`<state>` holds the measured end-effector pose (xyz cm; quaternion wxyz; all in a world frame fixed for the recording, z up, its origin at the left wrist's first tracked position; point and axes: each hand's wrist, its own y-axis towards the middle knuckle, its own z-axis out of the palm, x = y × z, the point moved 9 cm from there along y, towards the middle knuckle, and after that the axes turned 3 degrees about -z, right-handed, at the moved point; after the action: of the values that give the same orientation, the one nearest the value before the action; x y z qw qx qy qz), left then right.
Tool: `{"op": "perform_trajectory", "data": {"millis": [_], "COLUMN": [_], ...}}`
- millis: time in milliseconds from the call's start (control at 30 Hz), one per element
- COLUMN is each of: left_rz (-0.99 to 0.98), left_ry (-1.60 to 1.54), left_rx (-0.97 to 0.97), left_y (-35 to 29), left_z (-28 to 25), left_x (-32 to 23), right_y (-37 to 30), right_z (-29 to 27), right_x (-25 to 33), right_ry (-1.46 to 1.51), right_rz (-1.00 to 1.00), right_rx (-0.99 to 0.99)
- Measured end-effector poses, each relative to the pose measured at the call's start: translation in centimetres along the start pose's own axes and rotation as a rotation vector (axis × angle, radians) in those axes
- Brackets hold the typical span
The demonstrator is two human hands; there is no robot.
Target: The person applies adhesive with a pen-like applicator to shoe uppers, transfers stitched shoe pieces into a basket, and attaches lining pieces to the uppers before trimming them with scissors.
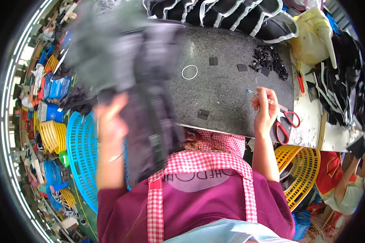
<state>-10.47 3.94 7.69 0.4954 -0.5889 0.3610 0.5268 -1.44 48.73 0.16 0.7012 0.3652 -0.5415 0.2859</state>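
Note:
My left hand (112, 117) is smeared by motion. It grips a large black fabric piece (150, 101), also blurred, which hangs over the left part of the grey worktop (227, 109) and down past its near edge. Raised above the right side of the worktop, my right hand (267, 105) is closed on a slim white pen (249, 91) with a blue tip, which points left. Red-handled scissors (277, 133) lie just beside that wrist, their blades partly hidden. A white ring (189, 66) and small black squares (213, 61) rest on the worktop.
Black pieces with white edging (231, 14) line the far edge. Small black bits (267, 60) are heaped at right, near a yellowish container (312, 34) and red snips (300, 81). A blue basket (79, 146) and a yellow basket (312, 162) flank me. Another person's arm (346, 178) shows at right.

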Motion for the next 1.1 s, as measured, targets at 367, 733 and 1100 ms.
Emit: {"op": "perform_trajectory", "data": {"millis": [367, 733, 1100], "left_rz": [-0.273, -0.249, -0.25], "left_ry": [-0.007, -0.06, -0.103], "left_rx": [0.38, 0.449, 0.419], "left_y": [3.4, 3.5, 4.6], "left_z": [17.9, 18.0, 16.1], "left_x": [12.3, 13.0, 11.3], "right_y": [2.4, 3.7, 9.9], "right_z": [6.9, 12.2, -7.5], "right_x": [0.3, -0.4, 6.8], "right_ry": [-0.372, -0.495, -1.507], "right_rz": [-0.081, -0.165, -0.335], "right_rx": [0.422, 0.592, 0.075]}}
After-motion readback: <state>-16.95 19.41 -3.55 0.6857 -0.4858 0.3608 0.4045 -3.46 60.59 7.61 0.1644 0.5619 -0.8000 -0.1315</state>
